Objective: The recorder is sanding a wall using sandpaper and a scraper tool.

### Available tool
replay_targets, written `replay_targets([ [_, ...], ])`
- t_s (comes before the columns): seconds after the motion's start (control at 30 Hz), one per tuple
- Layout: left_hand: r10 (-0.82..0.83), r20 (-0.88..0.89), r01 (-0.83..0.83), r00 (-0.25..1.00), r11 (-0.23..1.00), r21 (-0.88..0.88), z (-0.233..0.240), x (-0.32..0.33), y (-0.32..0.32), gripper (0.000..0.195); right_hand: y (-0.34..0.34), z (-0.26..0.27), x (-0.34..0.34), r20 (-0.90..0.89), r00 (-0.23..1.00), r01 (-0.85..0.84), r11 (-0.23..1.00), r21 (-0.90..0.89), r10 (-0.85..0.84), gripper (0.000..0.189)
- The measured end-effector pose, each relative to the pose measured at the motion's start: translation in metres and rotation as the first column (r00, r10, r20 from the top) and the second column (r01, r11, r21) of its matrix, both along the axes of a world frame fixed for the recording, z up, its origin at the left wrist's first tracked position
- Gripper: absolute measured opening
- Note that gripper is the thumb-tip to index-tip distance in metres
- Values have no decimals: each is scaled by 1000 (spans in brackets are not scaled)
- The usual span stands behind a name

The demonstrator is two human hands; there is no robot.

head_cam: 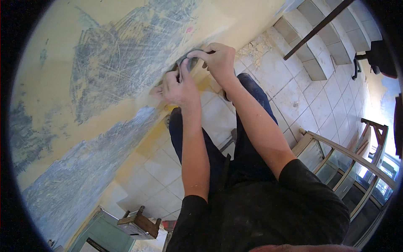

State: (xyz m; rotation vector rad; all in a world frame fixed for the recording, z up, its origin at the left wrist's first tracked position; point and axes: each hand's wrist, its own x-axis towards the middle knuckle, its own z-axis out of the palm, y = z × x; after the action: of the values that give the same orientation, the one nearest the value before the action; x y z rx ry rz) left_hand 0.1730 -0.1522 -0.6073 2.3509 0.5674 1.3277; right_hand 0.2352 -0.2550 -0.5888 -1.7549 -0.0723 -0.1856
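My left hand [181, 89] and my right hand [221, 61] are close together against a wall [122, 63] on my left. Between them they pinch a dark, bendable sheet [189, 65], which looks like sandpaper and is curled at the fingers. The wall is yellowish, with a large scratched blue-grey patch beside my hands. Lower down, a rough band of bluish plaster [104, 148] is exposed. My fingers partly hide the sheet, so its full shape cannot be seen.
Tiled floor [283, 78] lies around my legs, with rubble [255, 50] by the wall. Tiled steps [302, 37] and a dark pole [318, 30] are at upper right. Glazed wooden frames [343, 157] stand at right, and a small wooden stool [140, 224] is at lower left.
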Motion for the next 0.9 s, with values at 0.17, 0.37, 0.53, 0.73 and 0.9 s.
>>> replay_targets([
  [0.17, 133, -12, -134, 991, 990, -52, 2, -25, 23, 45, 19, -5, -12, -15, 990, -139, 990, -37, 139, 30],
  [0.37, 279, -57, -276, 959, 959, 59, 5, -64, 52, 44, 56, -16, -33, 285, 936, -158, 971, -178, 205, 35],
  [0.53, 225, -34, -226, 974, 973, -40, -1, -39, 33, 43, 31, -13, -14, 259, 942, -160, 964, -212, 214, 34],
  [0.73, 96, 24, -89, 995, 974, -207, -5, -9, 11, 41, 6, -6, -1, 97, 985, -136, 986, -95, 145, 30],
  [0.9, 197, -29, -198, 980, 979, -57, 4, -46, 41, 44, 41, -9, -24, 189, 968, -149, 985, -91, 164, 32],
])
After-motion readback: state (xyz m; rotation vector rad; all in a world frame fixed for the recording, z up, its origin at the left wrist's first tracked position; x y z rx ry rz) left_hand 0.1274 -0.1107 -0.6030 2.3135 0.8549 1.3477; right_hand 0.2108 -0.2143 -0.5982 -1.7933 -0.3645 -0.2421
